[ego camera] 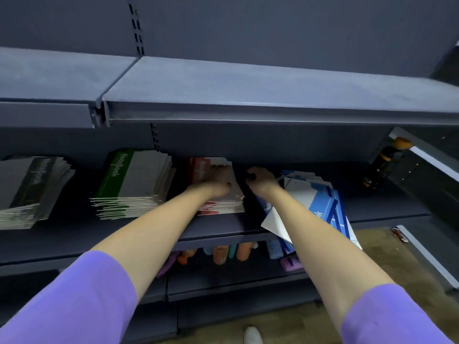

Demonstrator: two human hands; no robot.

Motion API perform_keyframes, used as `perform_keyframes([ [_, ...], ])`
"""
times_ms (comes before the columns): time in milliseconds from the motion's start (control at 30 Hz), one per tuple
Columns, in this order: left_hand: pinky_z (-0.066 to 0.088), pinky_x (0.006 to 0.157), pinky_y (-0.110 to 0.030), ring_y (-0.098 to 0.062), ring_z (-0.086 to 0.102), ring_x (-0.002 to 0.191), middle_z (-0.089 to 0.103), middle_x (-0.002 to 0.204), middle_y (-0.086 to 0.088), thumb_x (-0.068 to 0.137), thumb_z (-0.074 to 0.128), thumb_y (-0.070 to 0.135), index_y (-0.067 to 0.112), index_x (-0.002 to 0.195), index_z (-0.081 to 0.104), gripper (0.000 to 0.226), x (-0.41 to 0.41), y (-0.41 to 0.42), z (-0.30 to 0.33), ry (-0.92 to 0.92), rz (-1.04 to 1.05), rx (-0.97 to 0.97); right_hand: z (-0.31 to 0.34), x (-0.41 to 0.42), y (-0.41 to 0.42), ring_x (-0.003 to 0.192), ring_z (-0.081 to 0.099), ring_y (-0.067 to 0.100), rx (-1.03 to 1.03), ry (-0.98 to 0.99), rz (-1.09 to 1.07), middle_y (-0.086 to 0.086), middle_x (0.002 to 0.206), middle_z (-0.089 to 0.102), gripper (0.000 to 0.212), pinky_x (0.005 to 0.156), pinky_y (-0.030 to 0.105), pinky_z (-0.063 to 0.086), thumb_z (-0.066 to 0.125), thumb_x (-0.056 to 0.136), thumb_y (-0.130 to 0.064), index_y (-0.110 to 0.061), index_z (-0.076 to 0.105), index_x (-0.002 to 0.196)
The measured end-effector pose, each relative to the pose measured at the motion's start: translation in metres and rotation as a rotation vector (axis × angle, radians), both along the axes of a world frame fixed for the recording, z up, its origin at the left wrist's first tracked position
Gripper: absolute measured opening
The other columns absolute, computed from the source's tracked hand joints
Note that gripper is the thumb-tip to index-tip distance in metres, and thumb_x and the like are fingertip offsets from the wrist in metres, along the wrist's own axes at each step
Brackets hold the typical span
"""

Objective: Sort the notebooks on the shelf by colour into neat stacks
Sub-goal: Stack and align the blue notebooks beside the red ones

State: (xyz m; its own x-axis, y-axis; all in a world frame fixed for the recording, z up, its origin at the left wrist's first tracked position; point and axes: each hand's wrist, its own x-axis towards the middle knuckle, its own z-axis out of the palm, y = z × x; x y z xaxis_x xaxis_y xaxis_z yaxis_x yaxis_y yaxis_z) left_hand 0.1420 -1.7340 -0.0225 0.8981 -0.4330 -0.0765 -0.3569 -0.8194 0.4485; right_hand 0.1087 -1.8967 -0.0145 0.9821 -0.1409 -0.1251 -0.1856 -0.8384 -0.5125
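Four notebook piles sit on the shelf (218, 225): a dark stack (27, 189), a green stack (134, 184), a red stack (221, 202) and a messy blue heap (320, 207) hanging over the edge. "Notebook" is readable on the covers, though it's cut off on the blue ones. Left hand (219, 181) lies flat with straight fingers on the red stack, while right hand (260, 177) has its grip curled beside the blue heap, and I can't tell if it holds anything.

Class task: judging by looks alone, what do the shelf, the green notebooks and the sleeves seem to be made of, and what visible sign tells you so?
Shelf: likely painted sheet metal, matte grey; folded front lip, slotted uprights.
Green notebooks: paper with thin card covers; fanned white page edges.
Sleeves: soft purple fabric, matte; exact cloth unclear.
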Motion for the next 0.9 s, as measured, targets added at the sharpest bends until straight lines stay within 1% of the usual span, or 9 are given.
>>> perform_keyframes([
  [100,0.046,0.097,-0.036,-0.029,0.055,0.122,0.058,0.134,-0.012,0.095,0.056,0.018,0.011,0.13,0.055,0.036,-0.018,-0.035,0.007,0.025,-0.094,-0.147,0.01,-0.03,-0.043,0.106,0.061,0.026,-0.045,-0.046,-0.072,0.007,0.112,0.066,0.023,0.071,0.025,0.038,0.058,0.092,-0.018,-0.014,0.065,0.114],
  [200,0.045,0.098,-0.036,-0.028,0.055,0.121,0.057,0.136,-0.013,0.097,0.059,0.027,0.009,0.135,0.052,0.043,-0.035,-0.073,0.005,0.056,-0.148,-0.175,0.016,-0.065,-0.089,0.083,0.057,0.026,-0.138,-0.001,-0.147,0.003,0.082,0.059,0.012,0.055,0.028,0.036,0.058,0.083,-0.029,-0.017,0.057,0.082],
  [267,0.045,0.099,-0.036,-0.032,0.052,0.124,0.053,0.139,-0.016,0.097,0.059,0.039,0.005,0.14,0.046,0.056,-0.045,-0.096,-0.003,0.094,-0.086,-0.157,0.015,-0.087,-0.117,0.103,0.058,0.031,-0.083,0.04,-0.26,0.012,0.113,0.061,0.048,0.074,0.032,0.047,0.069,0.08,-0.036,-0.009,0.058,0.117],
  [300,0.043,0.101,-0.038,-0.034,0.049,0.126,0.05,0.141,-0.018,0.096,0.056,0.047,0.004,0.142,0.041,0.064,-0.048,-0.105,-0.01,0.105,-0.032,-0.123,0.01,-0.094,-0.13,0.118,0.054,0.034,-0.046,0.062,-0.328,0.016,0.133,0.053,0.074,0.088,0.037,0.049,0.073,0.078,-0.041,-0.006,0.047,0.137],
  [367,0.039,0.107,-0.042,-0.04,0.042,0.133,0.042,0.147,-0.023,0.096,0.047,0.06,0.002,0.149,0.029,0.081,-0.053,-0.122,-0.025,0.122,0.082,-0.015,0.001,-0.107,-0.146,0.135,0.04,0.037,-0.036,0.093,-0.386,0.019,0.151,0.034,0.097,0.106,0.044,0.042,0.075,0.08,-0.048,-0.004,0.027,0.152],
  [467,0.032,0.113,-0.048,-0.048,0.033,0.138,0.029,0.154,-0.031,0.094,0.043,0.066,0.003,0.154,0.017,0.091,-0.061,-0.142,-0.035,0.172,0.213,0.043,-0.004,-0.111,-0.157,0.143,0.028,0.038,-0.052,0.12,-0.427,0.018,0.157,0.025,0.11,0.115,0.048,0.031,0.072,0.079,-0.06,-0.005,0.015,0.156],
  [600,0.033,0.112,-0.049,-0.055,0.025,0.14,0.006,0.157,-0.036,0.093,0.053,0.06,0.009,0.157,0.01,0.093,-0.07,-0.156,-0.037,0.252,0.351,-0.114,-0.014,-0.108,-0.177,0.137,0.04,0.032,0.207,0.12,-0.414,0.016,0.154,0.032,0.113,0.108,0.042,0.041,0.077,0.076,-0.057,-0.003,0.016,0.155],
  [767,0.04,0.085,-0.03,-0.04,0.044,0.131,0.04,0.148,-0.021,0.082,0.07,0.058,0.009,0.148,0.03,0.092,-0.064,-0.158,-0.042,0.179,0.369,-0.276,-0.03,-0.102,-0.197,0.133,0.046,0.032,0.394,0.08,-0.371,0.012,0.152,0.037,0.112,0.109,0.046,0.042,0.079,0.074,-0.058,-0.009,0.019,0.155],
  [900,0.048,0.086,-0.031,-0.029,0.056,0.122,0.051,0.143,-0.009,0.069,0.078,0.06,0.016,0.151,0.027,0.106,-0.063,-0.165,-0.038,0.212,0.362,-0.387,-0.034,-0.096,-0.216,0.126,0.053,0.029,0.528,0.064,-0.345,0.007,0.144,0.05,0.109,0.103,0.041,0.046,0.081,0.075,-0.053,-0.014,0.02,0.156],
])
